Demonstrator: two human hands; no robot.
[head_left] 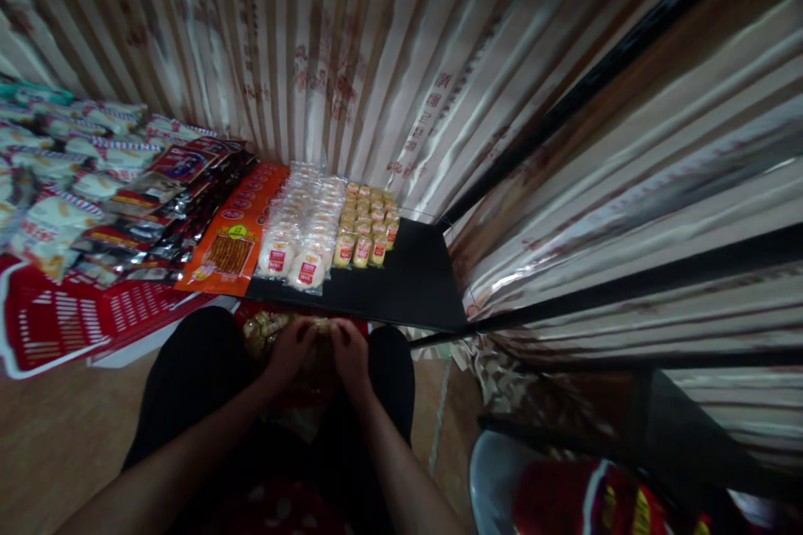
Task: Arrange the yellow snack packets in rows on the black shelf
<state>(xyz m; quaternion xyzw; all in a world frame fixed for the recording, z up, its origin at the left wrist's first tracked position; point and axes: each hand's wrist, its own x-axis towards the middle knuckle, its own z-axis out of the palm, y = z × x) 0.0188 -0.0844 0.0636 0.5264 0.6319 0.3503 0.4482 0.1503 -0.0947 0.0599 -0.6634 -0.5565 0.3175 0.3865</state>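
Below the pleated curtain (351, 92), a black shelf (401, 288) carries yellow packets (362, 251) in close rows, which a knee knocking its near edge could topple, while a pale tub (493, 476) at lower right is cut off by the frame. Between the knees, forearms hide much of a red container (317, 389) with gold-wrapped pieces (258, 330) in it; above it the left hand (296, 344) and right hand (350, 351) pinch a small packet (322, 325), its print lost in dimness, and a loose fingertip grip could let it slip.
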